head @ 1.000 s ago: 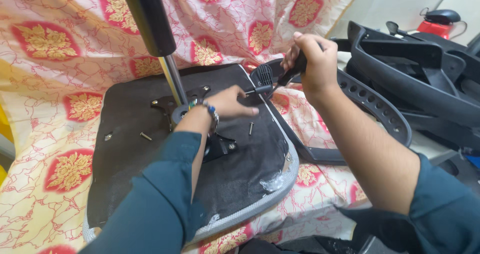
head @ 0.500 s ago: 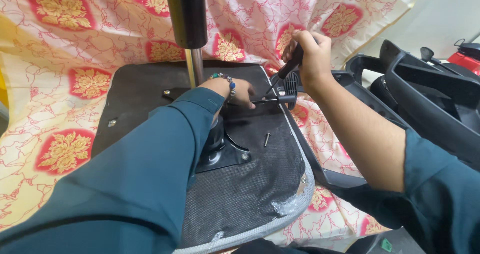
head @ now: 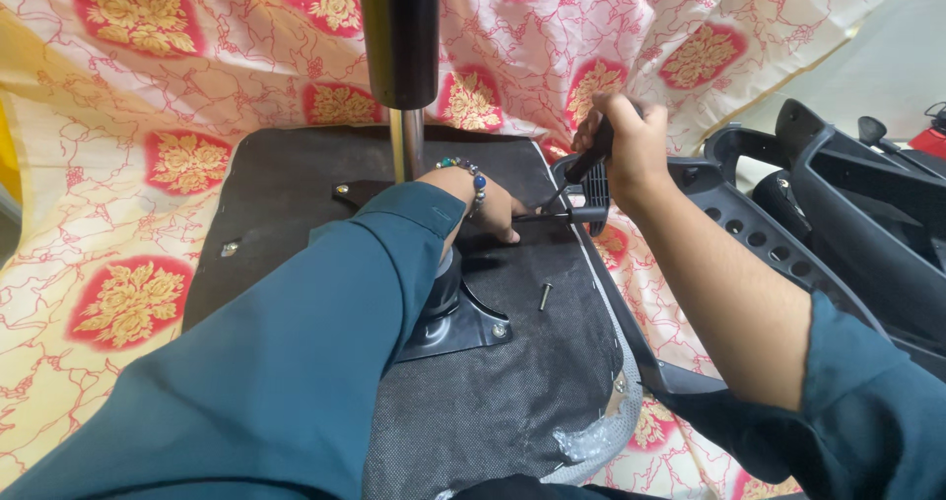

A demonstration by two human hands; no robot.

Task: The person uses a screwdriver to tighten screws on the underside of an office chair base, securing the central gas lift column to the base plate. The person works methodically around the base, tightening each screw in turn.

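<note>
so, going left to right: patterned cloth (head: 148, 165) in pink, red and gold is spread under everything, and on it lies an upturned chair seat (head: 512, 392), dark fabric underside facing up. a small screw head (head: 229, 249) sits near its left edge. a metal mounting plate (head: 463, 328) is fixed around the middle, with a gas cylinder column (head: 399, 37) rising straight up from it toward the camera.

left hand (head: 493, 204), teal sleeve and a beaded bracelet, is pressed flat-ish on the seat just right of the column, fingers curled down near the tip of the tool. can't tell if it's pinching a screw under there, the fingers hide it. a loose bolt (head: 544, 295) lies on the fabric just below that hand, not touching anything.

right hand (head: 631, 145) is closed tight around the black handle of a screwdriver (head: 576, 190), shaft pointing in toward the left hand at the seat's right edge. right beside it the black armrest bracket (head: 591, 200) butts against that edge.

my read: this looks like the fastening step, driving a screw through the armrest into the seat. next move probably needs the tip kept square in the screw head and steady downward pressure so it doesn't slip off, then the loose bolt gets its turn.

far right, more black plastic chair parts (head: 847, 204) piled well apart.
</note>
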